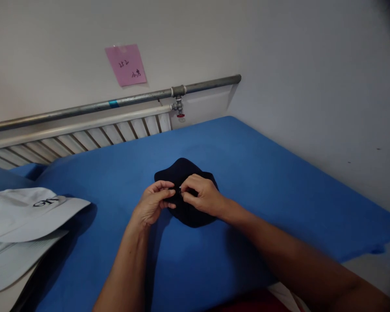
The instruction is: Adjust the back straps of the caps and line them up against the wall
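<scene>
A black cap (196, 216) lies on the blue table cover, with both hands at its middle. My left hand (154, 200) comes in from the left, thumb and fingers pinched on a dark part of the cap. Opposite it, my right hand (203, 195) reaches over the cap's right side with thumb and forefinger pinched together. A tiny pale spot shows at the right fingertips, too small to name. The fingertips of the two hands are a short gap apart. Part of the cap is hidden under the right hand.
Several stacked caps, a white cap (26, 212) on top, sit at the left. The blue cover (247, 173) spreads over the table up to the walls. Behind it are a white radiator (117, 132), a metal pipe (139, 99) with a valve, and a pink note (126, 65).
</scene>
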`<move>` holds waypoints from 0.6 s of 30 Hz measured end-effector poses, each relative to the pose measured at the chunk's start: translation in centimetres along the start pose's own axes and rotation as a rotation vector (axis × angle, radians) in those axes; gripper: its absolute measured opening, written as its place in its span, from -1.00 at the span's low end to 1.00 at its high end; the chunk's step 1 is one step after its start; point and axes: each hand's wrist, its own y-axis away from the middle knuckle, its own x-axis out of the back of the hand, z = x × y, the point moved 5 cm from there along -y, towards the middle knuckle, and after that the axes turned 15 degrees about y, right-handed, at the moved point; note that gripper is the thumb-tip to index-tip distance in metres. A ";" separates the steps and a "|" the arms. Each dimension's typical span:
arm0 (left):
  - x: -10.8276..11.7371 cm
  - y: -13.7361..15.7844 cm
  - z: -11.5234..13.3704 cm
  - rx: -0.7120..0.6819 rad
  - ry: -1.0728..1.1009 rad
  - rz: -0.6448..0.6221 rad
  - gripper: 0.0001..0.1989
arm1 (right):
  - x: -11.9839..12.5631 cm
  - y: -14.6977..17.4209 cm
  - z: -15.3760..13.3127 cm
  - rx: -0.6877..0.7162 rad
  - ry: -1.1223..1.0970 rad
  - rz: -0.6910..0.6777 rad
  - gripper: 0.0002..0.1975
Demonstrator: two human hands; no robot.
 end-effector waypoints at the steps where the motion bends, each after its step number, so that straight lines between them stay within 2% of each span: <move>1: 0.0 0.0 0.0 0.000 -0.001 0.005 -0.75 | 0.0 0.0 -0.1 0.002 0.011 0.006 -0.88; 5: -0.2 0.0 0.0 -0.002 -0.008 0.009 -0.75 | -0.1 0.0 -0.2 0.010 0.030 0.007 -0.87; 13: 0.2 0.0 0.1 0.013 0.019 0.046 -0.77 | -0.1 -0.1 0.7 -0.017 -0.094 -0.112 -0.98; 18: 0.2 0.1 0.3 0.019 0.044 0.059 -0.80 | 0.4 -0.4 1.0 -0.002 -0.194 -0.133 -0.84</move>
